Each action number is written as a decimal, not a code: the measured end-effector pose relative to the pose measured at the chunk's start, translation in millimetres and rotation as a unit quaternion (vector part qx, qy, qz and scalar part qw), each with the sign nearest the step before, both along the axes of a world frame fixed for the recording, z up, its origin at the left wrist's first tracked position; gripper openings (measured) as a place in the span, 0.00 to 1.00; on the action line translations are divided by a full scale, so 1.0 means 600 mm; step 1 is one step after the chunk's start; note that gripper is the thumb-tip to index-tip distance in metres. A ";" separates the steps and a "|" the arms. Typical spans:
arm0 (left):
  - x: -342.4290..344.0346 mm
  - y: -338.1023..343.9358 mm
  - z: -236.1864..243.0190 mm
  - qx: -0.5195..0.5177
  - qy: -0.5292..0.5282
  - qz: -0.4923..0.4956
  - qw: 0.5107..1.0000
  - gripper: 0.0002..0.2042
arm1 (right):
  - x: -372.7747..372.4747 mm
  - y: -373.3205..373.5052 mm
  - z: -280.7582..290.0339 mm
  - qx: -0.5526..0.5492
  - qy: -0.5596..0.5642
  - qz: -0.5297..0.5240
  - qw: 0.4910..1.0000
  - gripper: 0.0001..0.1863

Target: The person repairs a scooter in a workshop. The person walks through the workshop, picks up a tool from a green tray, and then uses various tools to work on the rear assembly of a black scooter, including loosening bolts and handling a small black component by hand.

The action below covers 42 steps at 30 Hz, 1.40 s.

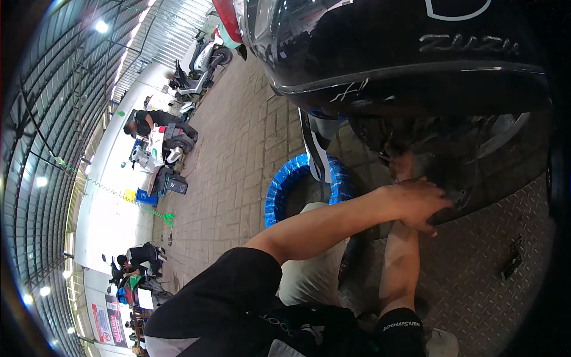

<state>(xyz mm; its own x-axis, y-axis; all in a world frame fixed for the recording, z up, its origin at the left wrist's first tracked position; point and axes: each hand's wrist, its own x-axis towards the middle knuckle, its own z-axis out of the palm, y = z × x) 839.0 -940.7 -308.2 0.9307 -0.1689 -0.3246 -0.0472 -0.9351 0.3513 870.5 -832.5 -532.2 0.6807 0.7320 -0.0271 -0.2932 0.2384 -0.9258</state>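
A scooter with a glossy black body panel (380,77) fills the upper right. Beneath the panel is its dark tyre (505,184), partly in shadow. My left hand (419,202) crosses over my right forearm, fingers spread apart at the tyre's side, near a small fitting (461,198). My right hand (404,165) reaches past it into the dark space by the wheel. Its fingertips are lost in shadow, so what they touch is hidden. A ring-shaped tyre wrapped in blue plastic (279,189) lies on the paving, left of my hands.
A patterned metal plate (470,285) lies under the wheel, with a dark metal tool (512,259) on it. Brick paving (232,154) stretches left. Beyond are a parked scooter (199,65), a person (160,119) beside another scooter, a bending person (143,256) and a coiled green hose (169,218).
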 end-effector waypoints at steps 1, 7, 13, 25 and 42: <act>0.000 0.000 -0.001 0.003 -0.002 -0.001 1.000 0.33 | -0.003 -0.003 0.008 0.016 -0.003 -0.010 1.000 0.19; -0.001 0.001 -0.004 -0.002 0.003 0.004 1.000 0.34 | -0.002 -0.034 0.069 0.004 0.038 0.016 0.999 0.20; 0.001 0.001 0.000 0.007 0.020 0.004 1.000 0.34 | 0.001 -0.026 0.071 0.004 0.018 0.003 1.000 0.21; 0.000 -0.001 0.000 0.002 0.006 0.005 1.000 0.34 | 0.008 -0.041 0.075 -0.036 -0.080 -0.004 0.996 0.20; -0.003 -0.009 0.006 0.018 0.025 0.006 1.000 0.33 | -0.025 -0.036 0.079 0.029 0.062 -0.036 0.997 0.20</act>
